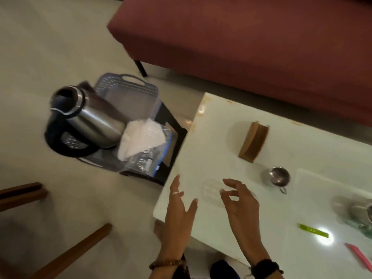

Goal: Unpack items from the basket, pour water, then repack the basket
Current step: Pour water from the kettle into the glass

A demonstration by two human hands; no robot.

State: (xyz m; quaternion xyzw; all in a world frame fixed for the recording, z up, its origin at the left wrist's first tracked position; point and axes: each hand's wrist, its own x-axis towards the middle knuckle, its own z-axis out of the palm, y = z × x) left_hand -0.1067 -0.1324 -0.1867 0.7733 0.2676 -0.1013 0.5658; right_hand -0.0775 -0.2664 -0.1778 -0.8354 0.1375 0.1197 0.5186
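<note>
A person's left hand (179,210) and right hand (239,206) hover over the near corner of a white table (211,125), fingers spread and loosely curved, holding nothing. Well beyond the left fingertips, off the table's edge, a grey basket (128,91) sits on a low dark stand, holding a tilted steel kettle (88,121) and a clear bag of white cloth (143,139). To unpack well, the person should probably reach left, take the kettle by its black handle, and lift it upright before the bag.

I see bare table (203,141) between the hands and the wooden holder (254,141). The steel cup (278,176) stands off to the right. A kettle (84,119) and a plastic bag (144,141) fill the front of the basket (128,87).
</note>
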